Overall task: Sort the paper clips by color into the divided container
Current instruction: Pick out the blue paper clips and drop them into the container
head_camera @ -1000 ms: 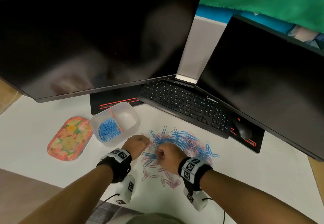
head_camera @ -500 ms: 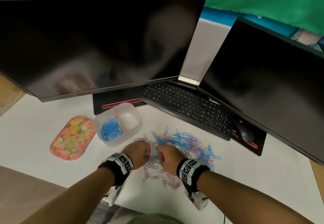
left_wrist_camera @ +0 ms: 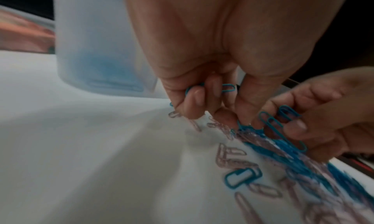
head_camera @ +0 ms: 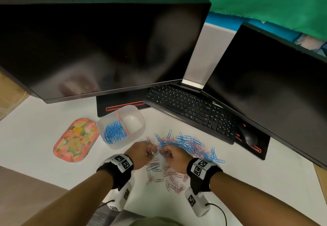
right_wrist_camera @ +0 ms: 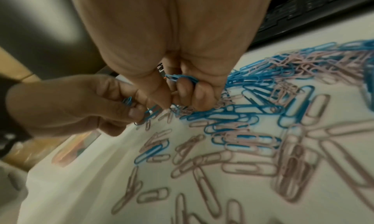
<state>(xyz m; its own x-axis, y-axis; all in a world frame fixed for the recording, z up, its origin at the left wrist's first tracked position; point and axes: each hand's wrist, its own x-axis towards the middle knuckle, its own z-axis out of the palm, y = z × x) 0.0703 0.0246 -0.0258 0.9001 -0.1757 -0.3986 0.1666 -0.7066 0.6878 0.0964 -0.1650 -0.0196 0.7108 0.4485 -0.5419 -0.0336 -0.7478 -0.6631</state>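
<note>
A mixed heap of blue and pink paper clips (head_camera: 185,144) lies on the white table, with mostly pink ones (head_camera: 169,179) nearer me. The clear divided container (head_camera: 113,148) stands to the left; its left compartment holds blue clips (head_camera: 114,132), its right compartment looks bare. My left hand (head_camera: 146,152) and right hand (head_camera: 169,155) meet at the heap's near-left edge. In the left wrist view my left hand (left_wrist_camera: 210,102) has its fingers curled round blue clips (left_wrist_camera: 228,88). In the right wrist view my right hand (right_wrist_camera: 182,90) grips a bunch of blue clips (right_wrist_camera: 180,78).
A flowered tray (head_camera: 76,140) lies left of the container. A black keyboard (head_camera: 191,109) and mouse (head_camera: 247,135) sit behind the heap, under two dark monitors (head_camera: 99,48). The table edge (head_camera: 35,178) runs at lower left.
My two hands have come together at the heap's left edge, the left one moving right from near the container. Both still pick among the clips.
</note>
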